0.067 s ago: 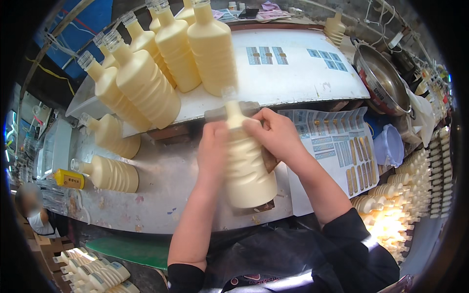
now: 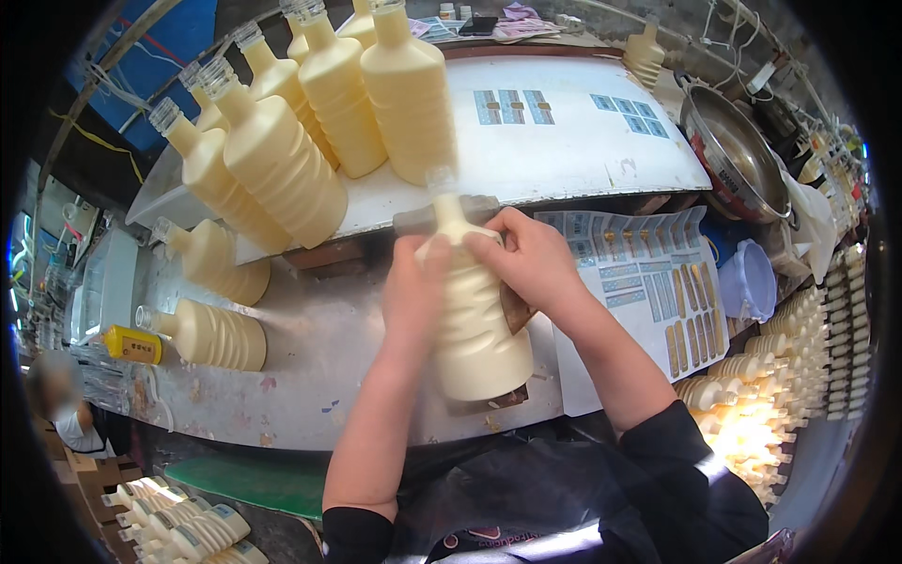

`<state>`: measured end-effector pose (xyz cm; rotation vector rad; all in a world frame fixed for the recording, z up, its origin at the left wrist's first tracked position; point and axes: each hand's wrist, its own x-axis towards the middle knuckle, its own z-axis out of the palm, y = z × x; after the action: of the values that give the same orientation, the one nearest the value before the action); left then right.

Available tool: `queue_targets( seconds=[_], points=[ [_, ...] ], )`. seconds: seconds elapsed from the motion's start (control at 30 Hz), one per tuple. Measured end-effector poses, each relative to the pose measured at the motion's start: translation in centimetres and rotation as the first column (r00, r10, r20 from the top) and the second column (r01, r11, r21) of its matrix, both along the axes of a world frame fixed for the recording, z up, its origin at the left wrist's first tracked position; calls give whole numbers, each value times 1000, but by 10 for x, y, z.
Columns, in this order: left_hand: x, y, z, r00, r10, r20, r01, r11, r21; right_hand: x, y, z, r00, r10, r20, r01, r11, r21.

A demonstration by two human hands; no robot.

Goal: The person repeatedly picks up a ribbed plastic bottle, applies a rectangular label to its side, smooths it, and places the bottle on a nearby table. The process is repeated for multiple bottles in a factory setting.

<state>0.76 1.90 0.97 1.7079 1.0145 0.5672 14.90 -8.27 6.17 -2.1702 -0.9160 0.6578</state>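
A cream-coloured bottle (image 2: 481,348) with a wavy ribbed body and a clear threaded neck lies tilted on the workbench in front of me, its neck pointing away. My right hand (image 2: 536,263) is closed at the bottle's right shoulder, thumb and fingertips pressed near the base of the neck. At the left shoulder, my left hand (image 2: 413,296) touches the bottle; motion smears its fingers. A dark block (image 2: 449,215) lies under the neck. Some brown thing (image 2: 515,310) shows beside the bottle, below my right hand, partly covered.
Several similar bottles (image 2: 282,179) stand at the left on a raised white board (image 2: 583,160). Two more lie on the metal bench (image 2: 310,395), near a small yellow bottle (image 2: 132,345). Label sheets (image 2: 639,301), a pale bucket (image 2: 749,282) and a large metal pan (image 2: 738,141) are at right.
My left hand has shifted slightly to the right, over the bottle's shoulder. My right hand has moved slightly left; the bottle stays in place.
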Motion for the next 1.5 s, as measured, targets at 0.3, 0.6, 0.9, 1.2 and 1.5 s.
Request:
queue_targets(
  seconds=[0.3, 0.6, 0.9, 1.2, 1.5],
  points=[
    [-2, 1, -16, 958, -76, 275, 82, 997, -8, 1, -1, -1, 1000, -3, 21, 2, 1000, 20],
    [-7, -1, -21, 861, 79, 502, 117, 930, -348, 3, 2, -1, 997, 15, -73, -12, 999, 44],
    [-8, -14, -3, 695, 334, 636, 261, 707, -657, 15, -13, -39, 914, 169, -369, -24, 931, 365],
    [-6, -15, -19, 843, 56, 535, 140, 937, -319, 11, -13, -42, 892, 187, -412, 8, 904, 428],
    [-4, -18, 2, 934, 3, 357, 116, 942, -313, 3, -8, -18, 969, 85, -231, -40, 980, 193]
  ],
)
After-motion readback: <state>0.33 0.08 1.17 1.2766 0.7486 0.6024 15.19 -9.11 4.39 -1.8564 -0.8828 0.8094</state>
